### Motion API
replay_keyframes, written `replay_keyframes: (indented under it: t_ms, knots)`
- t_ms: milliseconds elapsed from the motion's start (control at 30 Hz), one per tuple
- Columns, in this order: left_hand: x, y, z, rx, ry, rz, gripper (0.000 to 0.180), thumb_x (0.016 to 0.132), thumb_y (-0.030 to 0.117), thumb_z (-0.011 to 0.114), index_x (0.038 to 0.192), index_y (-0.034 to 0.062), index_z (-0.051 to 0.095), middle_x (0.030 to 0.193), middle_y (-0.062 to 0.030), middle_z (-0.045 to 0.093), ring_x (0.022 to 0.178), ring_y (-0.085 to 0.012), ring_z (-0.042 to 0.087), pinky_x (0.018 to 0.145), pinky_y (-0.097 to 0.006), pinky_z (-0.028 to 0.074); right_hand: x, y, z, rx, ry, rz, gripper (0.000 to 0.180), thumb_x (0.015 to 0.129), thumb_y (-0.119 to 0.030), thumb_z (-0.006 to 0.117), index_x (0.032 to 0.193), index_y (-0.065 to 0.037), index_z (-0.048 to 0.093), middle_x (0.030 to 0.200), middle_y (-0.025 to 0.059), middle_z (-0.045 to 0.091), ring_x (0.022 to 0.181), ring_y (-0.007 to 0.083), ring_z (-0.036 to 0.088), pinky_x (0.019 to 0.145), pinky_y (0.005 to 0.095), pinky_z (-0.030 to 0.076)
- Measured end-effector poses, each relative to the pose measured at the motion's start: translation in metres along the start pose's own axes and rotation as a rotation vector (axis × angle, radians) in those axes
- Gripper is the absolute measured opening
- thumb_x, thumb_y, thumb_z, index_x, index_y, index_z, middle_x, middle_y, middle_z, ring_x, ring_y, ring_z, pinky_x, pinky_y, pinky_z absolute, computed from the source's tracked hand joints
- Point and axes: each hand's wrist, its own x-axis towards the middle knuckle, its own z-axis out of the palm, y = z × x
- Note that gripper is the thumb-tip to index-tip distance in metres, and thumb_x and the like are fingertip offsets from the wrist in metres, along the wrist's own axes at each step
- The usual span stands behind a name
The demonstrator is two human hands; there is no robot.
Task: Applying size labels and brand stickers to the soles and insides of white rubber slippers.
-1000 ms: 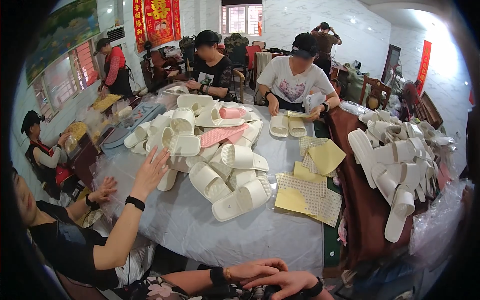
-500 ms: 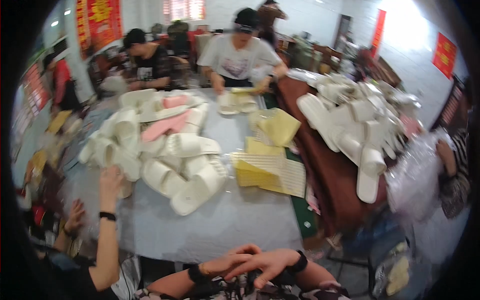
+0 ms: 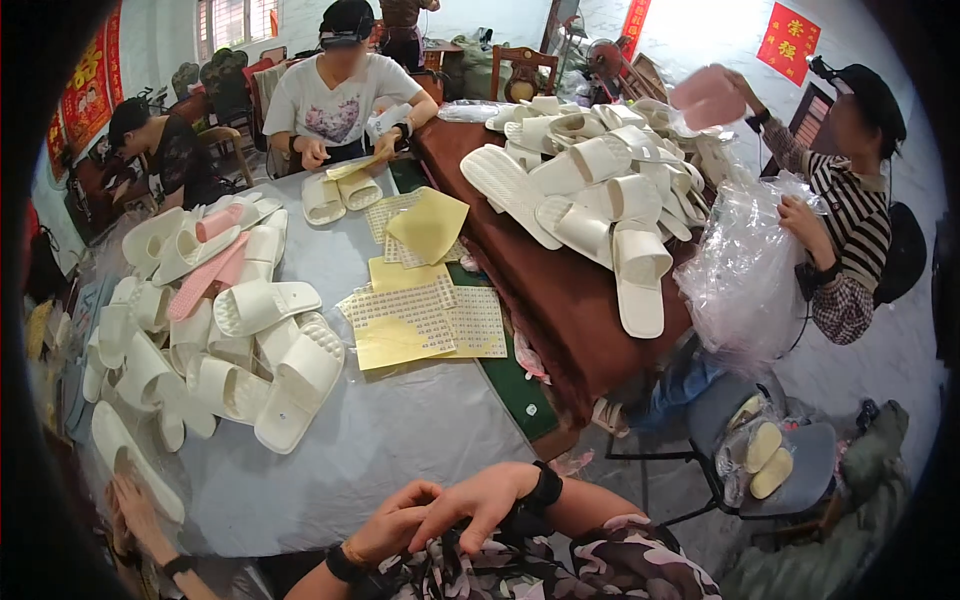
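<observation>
My left hand (image 3: 384,524) and my right hand (image 3: 478,502) rest together in front of my body, near the table's front edge. The right hand lies across the left, its fingers apart and pointing down; no object shows in it. Fingertips of the left hand are hidden beneath the right, so its grip is unclear. Beyond them, white slippers (image 3: 300,385) lie in a pile on the grey table cover (image 3: 400,465), with a pink slipper (image 3: 208,276) among them. Yellow sticker sheets (image 3: 405,318) lie spread near the table's right edge.
At lower left, a co-worker's hands (image 3: 137,510) touch a white slipper. Across the table a person (image 3: 340,100) handles slippers and a yellow sheet. Another (image 3: 850,190) at right holds pink slippers and clear plastic bags (image 3: 745,275) beside a brown-covered slipper heap. A chair (image 3: 805,470) stands lower right.
My view has swung right, so the table appears farther left and the person at right shows more fully. My hands stay overlapped. The co-worker's hand at left has moved down to a slipper.
</observation>
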Motion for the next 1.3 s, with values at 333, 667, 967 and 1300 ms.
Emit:
replay_keyframes:
  t_ms: [333,667,967,1300]
  knots:
    - [-0.005,0.011,0.019,-0.184,0.032,0.048,0.030,0.090,0.007,0.055,0.119,0.0002,0.053,0.112,-0.0074,0.058,0.103,-0.0158,0.057,0.089,-0.027,0.046,0.002,-0.005,0.000,-0.002,0.004,-0.062,0.087,0.084,-0.049,0.073,0.139,0.010,0.042,0.141,0.0182,0.050,0.130,0.0243,0.046,0.110,0.0353,0.033]
    - [-0.015,-0.019,-0.023,-0.110,-0.090,0.060,0.028,0.098,0.015,0.051,0.120,-0.0014,0.056,0.115,-0.0086,0.060,0.112,-0.0175,0.056,0.100,-0.030,0.043,-0.096,-0.048,-0.013,-0.253,1.090,-0.036,0.045,0.089,-0.016,0.067,0.129,0.002,0.056,0.115,0.0115,0.064,0.105,0.0179,0.061,0.092,0.0328,0.048]
    - [-0.035,-0.025,-0.040,-0.038,0.141,0.050,0.027,0.100,0.014,0.049,0.122,-0.0021,0.056,0.118,-0.0105,0.061,0.112,-0.0178,0.058,0.101,-0.032,0.046,-0.267,-0.061,-0.097,-0.090,2.527,-0.629,0.030,0.082,-0.004,0.065,0.111,-0.004,0.061,0.084,-0.0027,0.056,0.065,0.0047,0.046,0.055,0.0187,0.036]
    - [-0.037,-0.024,-0.038,-0.029,0.195,0.032,0.029,0.101,0.014,0.050,0.123,-0.0036,0.054,0.120,-0.0114,0.059,0.112,-0.0182,0.058,0.102,-0.032,0.045,-0.318,-0.060,-0.141,0.068,2.260,-0.645,0.048,0.085,-0.002,0.064,0.132,0.004,0.054,0.082,0.0007,0.057,0.058,0.0081,0.044,0.051,0.0217,0.035]
